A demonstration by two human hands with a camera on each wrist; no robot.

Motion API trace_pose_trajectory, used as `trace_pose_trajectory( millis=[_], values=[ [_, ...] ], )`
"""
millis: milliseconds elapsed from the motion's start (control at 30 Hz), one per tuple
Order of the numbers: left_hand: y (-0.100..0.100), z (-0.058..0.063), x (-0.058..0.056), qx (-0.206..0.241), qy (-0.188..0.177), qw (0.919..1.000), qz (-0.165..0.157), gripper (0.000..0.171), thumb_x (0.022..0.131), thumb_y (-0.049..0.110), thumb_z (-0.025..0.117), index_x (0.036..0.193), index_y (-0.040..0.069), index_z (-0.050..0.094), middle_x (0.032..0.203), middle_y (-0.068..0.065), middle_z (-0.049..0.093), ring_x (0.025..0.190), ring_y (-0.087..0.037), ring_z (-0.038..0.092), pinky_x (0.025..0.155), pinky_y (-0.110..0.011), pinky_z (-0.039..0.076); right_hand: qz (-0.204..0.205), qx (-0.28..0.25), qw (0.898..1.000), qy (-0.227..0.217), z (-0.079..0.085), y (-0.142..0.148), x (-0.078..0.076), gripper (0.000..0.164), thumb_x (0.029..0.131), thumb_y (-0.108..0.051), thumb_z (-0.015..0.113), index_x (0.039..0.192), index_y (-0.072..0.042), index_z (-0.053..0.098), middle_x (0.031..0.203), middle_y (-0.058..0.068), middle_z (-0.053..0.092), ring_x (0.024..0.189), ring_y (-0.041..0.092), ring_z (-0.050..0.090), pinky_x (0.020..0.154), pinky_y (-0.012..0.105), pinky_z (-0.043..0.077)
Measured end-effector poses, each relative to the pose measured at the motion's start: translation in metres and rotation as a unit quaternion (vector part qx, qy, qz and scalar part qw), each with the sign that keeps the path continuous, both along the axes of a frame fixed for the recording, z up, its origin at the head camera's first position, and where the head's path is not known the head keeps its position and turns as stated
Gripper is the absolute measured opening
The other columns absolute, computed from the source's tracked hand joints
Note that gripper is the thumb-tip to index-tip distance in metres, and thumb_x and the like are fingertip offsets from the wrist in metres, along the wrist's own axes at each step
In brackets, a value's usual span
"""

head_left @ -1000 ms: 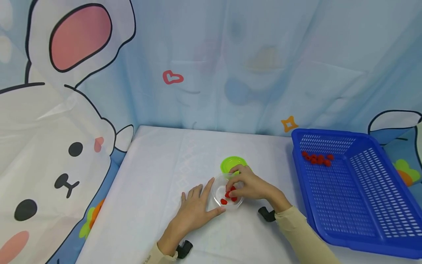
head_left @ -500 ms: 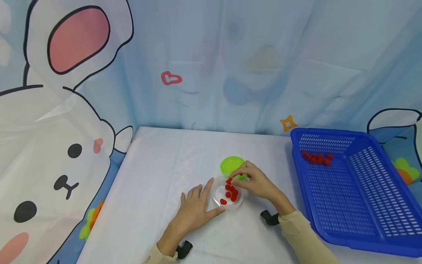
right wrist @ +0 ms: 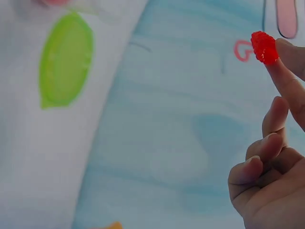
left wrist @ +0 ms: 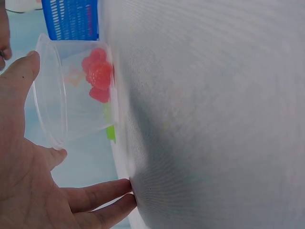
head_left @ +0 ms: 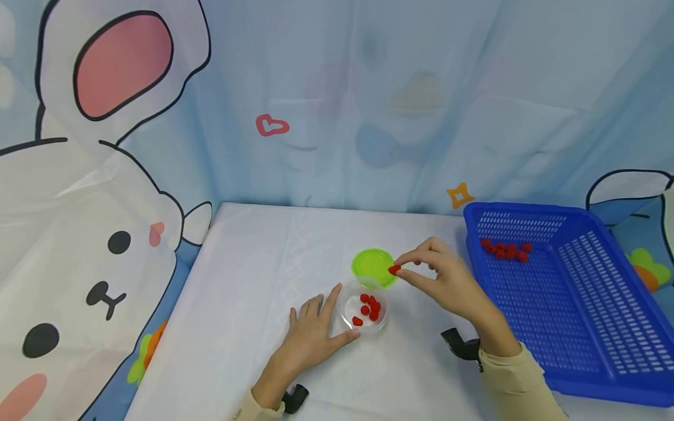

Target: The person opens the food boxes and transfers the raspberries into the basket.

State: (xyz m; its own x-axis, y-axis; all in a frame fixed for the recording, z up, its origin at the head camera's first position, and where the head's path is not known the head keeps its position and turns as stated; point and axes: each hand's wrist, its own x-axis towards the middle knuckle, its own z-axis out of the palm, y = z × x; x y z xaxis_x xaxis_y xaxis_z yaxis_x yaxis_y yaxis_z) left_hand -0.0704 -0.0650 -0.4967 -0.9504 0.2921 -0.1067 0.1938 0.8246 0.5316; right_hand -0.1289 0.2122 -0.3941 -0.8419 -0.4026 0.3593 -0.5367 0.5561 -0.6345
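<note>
My right hand [head_left: 447,280] pinches one red raspberry [right wrist: 265,47] between thumb and forefinger, in the air just right of a bright green lid [head_left: 371,264]. Its other fingers are bent in the right wrist view. A clear plastic cup [head_left: 348,305] stands upright in front of the lid, with several raspberries [left wrist: 99,75] on its bottom. Beside it my left hand [head_left: 310,336] has its fingers spread and fairly straight. The thumb and forefinger touch the cup's rim from two sides, while other fingertips rest on the white tabletop.
A blue plastic basket [head_left: 574,351] with slotted walls stands at the right, several raspberries [head_left: 509,252] lying in its far left corner. A white cloth [head_left: 263,251] covers the table. Behind hangs a printed blue curtain [head_left: 326,164]. Each wrist wears a black camera mount [head_left: 460,345].
My right hand has lifted one raspberry out of the cup and carried it right, toward the basket. The left hand and the cup have stayed where they were.
</note>
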Motion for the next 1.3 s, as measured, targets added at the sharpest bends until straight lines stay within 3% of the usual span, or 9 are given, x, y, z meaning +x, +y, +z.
trace_pose_trajectory(
  millis=[200, 400, 500, 600, 733, 833, 1067, 1167, 1300],
  values=[
    [0.000, 0.001, 0.000, 0.004, 0.005, 1.0000, -0.002, 0.097, 0.085, 0.077, 0.055, 0.161, 0.032, 0.015, 0.147, -0.020, 0.042, 0.137, -0.041, 0.036, 0.102, -0.077, 0.021, -0.066, 0.013, 0.997, 0.023, 0.032, 0.050, -0.009, 0.021, 0.089, -0.005, 0.076, 0.105, -0.017, 0.079, 0.090, -0.001, 0.052, 0.075, 0.014, 0.040, 0.059, 0.029, 0.032],
    [0.000, 0.001, 0.000, 0.005, 0.004, 1.0000, -0.003, 0.097, 0.085, 0.077, 0.055, 0.161, 0.031, 0.015, 0.147, -0.020, 0.042, 0.137, -0.042, 0.037, 0.103, -0.077, 0.021, -0.159, 0.076, 0.983, -0.061, 0.039, 0.118, -0.036, 0.028, 0.099, -0.029, 0.066, 0.119, -0.011, 0.073, 0.094, 0.008, 0.048, 0.058, 0.020, 0.037, 0.045, 0.033, 0.030],
    [0.000, 0.000, 0.000, 0.005, 0.003, 1.0000, -0.003, 0.097, 0.085, 0.078, 0.053, 0.161, 0.032, 0.015, 0.147, -0.020, 0.042, 0.137, -0.041, 0.036, 0.103, -0.077, 0.021, -0.203, 0.088, 0.970, -0.102, 0.026, 0.152, -0.054, 0.041, 0.099, -0.043, 0.062, 0.122, -0.010, 0.070, 0.099, 0.011, 0.052, 0.059, 0.025, 0.043, 0.046, 0.036, 0.033],
    [0.000, 0.000, 0.000, 0.005, 0.003, 1.0000, -0.003, 0.097, 0.085, 0.078, 0.053, 0.161, 0.032, 0.015, 0.148, -0.020, 0.041, 0.137, -0.041, 0.036, 0.103, -0.077, 0.021, -0.244, 0.073, 0.955, -0.150, 0.004, 0.182, -0.069, 0.055, 0.097, -0.052, 0.059, 0.126, -0.005, 0.066, 0.117, 0.019, 0.053, 0.085, 0.034, 0.051, 0.060, 0.045, 0.040],
    [0.000, 0.000, -0.001, 0.003, 0.004, 1.0000, -0.003, 0.097, 0.085, 0.078, 0.053, 0.161, 0.033, 0.015, 0.147, -0.019, 0.042, 0.137, -0.041, 0.036, 0.102, -0.077, 0.021, -0.304, 0.055, 0.927, -0.212, -0.028, 0.213, -0.083, 0.064, 0.097, -0.055, 0.057, 0.129, 0.000, 0.063, 0.133, 0.031, 0.049, 0.114, 0.049, 0.045, 0.081, 0.064, 0.040],
    [0.000, 0.000, -0.001, 0.002, 0.005, 1.0000, -0.003, 0.097, 0.085, 0.078, 0.054, 0.161, 0.032, 0.015, 0.147, -0.019, 0.042, 0.137, -0.041, 0.037, 0.102, -0.077, 0.022, -0.332, 0.068, 0.911, -0.234, -0.047, 0.228, -0.087, 0.063, 0.100, -0.051, 0.054, 0.129, 0.004, 0.060, 0.137, 0.036, 0.045, 0.122, 0.055, 0.040, 0.091, 0.070, 0.035],
    [0.000, 0.000, -0.002, -0.001, 0.004, 1.0000, -0.004, 0.097, 0.085, 0.077, 0.055, 0.161, 0.032, 0.015, 0.147, -0.020, 0.042, 0.136, -0.041, 0.037, 0.102, -0.077, 0.022, -0.355, 0.087, 0.895, -0.253, -0.072, 0.240, -0.088, 0.054, 0.105, -0.035, 0.050, 0.129, 0.013, 0.054, 0.138, 0.043, 0.038, 0.123, 0.060, 0.036, 0.091, 0.072, 0.034],
    [0.000, -0.001, -0.002, -0.003, 0.006, 1.0000, -0.003, 0.097, 0.085, 0.077, 0.054, 0.161, 0.032, 0.015, 0.147, -0.019, 0.042, 0.136, -0.041, 0.038, 0.101, -0.077, 0.023, -0.355, 0.085, 0.900, -0.239, -0.072, 0.238, -0.089, 0.053, 0.104, -0.034, 0.050, 0.129, 0.013, 0.054, 0.135, 0.042, 0.042, 0.121, 0.059, 0.038, 0.090, 0.071, 0.035],
    [0.000, -0.002, -0.002, 0.002, 0.007, 1.0000, -0.003, 0.097, 0.086, 0.076, 0.056, 0.161, 0.032, 0.015, 0.147, -0.019, 0.042, 0.136, -0.041, 0.037, 0.101, -0.078, 0.022, -0.366, 0.088, 0.909, -0.180, -0.060, 0.228, -0.089, 0.049, 0.105, -0.032, 0.050, 0.126, 0.011, 0.058, 0.127, 0.039, 0.050, 0.115, 0.056, 0.045, 0.087, 0.068, 0.037]
  ],
)
